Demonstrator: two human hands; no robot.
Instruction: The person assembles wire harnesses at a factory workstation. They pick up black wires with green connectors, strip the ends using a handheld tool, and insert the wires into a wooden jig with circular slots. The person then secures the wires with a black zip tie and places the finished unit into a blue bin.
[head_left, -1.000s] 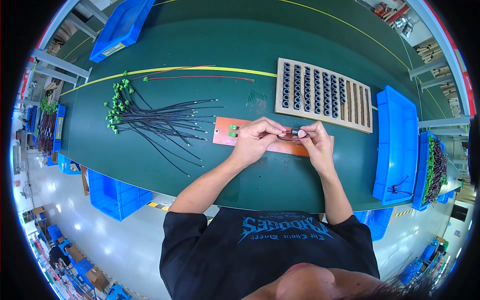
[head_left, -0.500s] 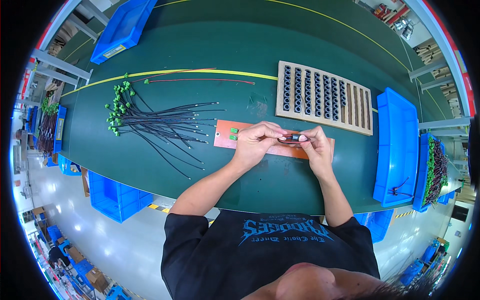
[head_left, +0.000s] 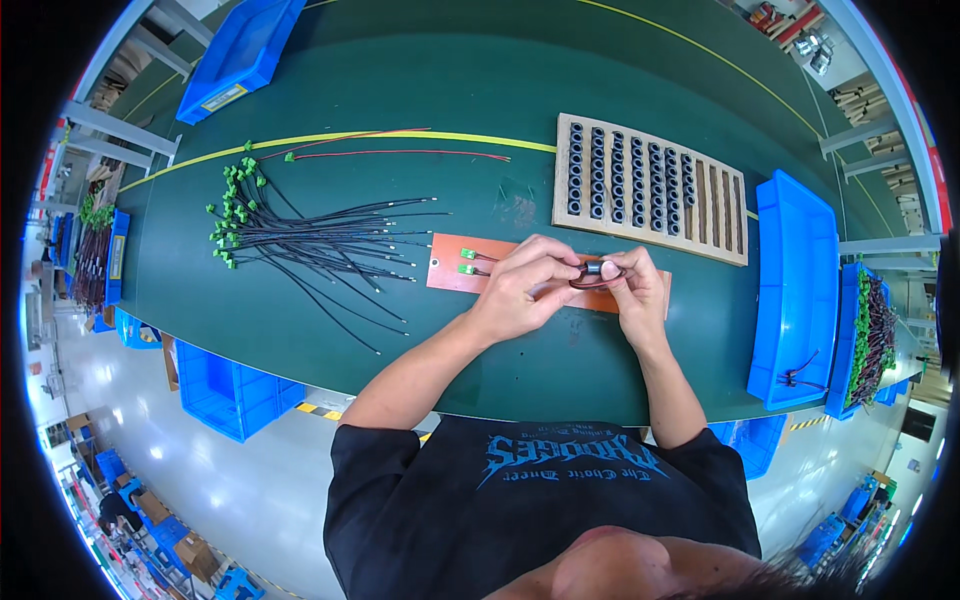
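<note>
Factory assembly line: green workbench (head_left: 600,60), blue bins (head_left: 795,290), wire bundle (head_left: 320,240).

Both hands raised together, left hand (head_left: 522,287) and right hand (head_left: 632,290) fingertips pinched.

Small dark ring core (head_left: 592,268), cylinder shape, held up between both hands just above the orange mat (head_left: 450,272), tipped on its side. A thin red-and-black wire (head_left: 598,284) loops under and around it, curving in a bow between the fingertips. The wire runs left to two green connectors (head_left: 467,261) lying flat on the mat's left end, one just behind the other, near the bench middle.
</note>
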